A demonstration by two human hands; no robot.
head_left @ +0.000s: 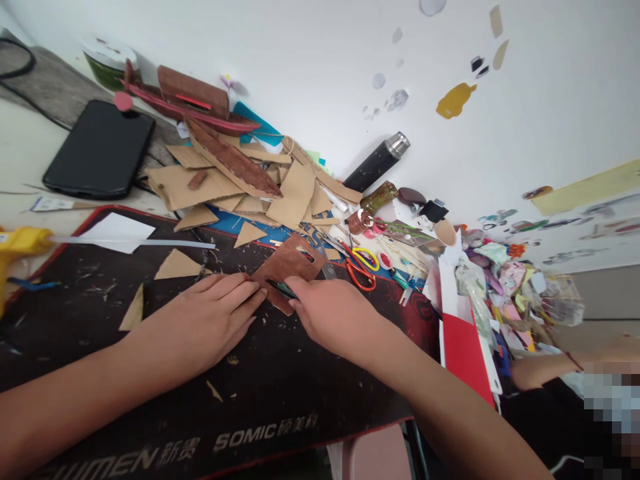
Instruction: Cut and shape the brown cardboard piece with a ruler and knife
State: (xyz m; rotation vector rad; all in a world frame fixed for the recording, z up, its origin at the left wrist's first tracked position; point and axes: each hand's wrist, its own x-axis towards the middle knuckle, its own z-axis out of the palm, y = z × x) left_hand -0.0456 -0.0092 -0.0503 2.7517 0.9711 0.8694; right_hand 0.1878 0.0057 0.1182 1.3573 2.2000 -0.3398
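Observation:
A brown-coated cardboard piece point(286, 262) with cut-out openings lies on the dark desk mat point(260, 373). My left hand point(213, 320) presses its fingertips on the piece's left edge, fingers close together. My right hand point(330, 310) is closed around a craft knife point(281, 288), its dark green body showing past the thumb, with its tip at the lower opening. Most of the knife is hidden in my palm. Scissors with red and yellow handles point(363, 267) lie just beyond my right hand. Small cardboard scraps point(177, 265) lie left of the piece.
Cut cardboard point(295, 193) is heaped behind, beneath a brown model boat hull point(235, 160). A black phone point(100, 150), a yellow glue gun point(23, 243) and a black flask point(377, 162) stand or lie around. At right, a person's arm point(545, 367) shows beside piled craft scraps point(515, 280).

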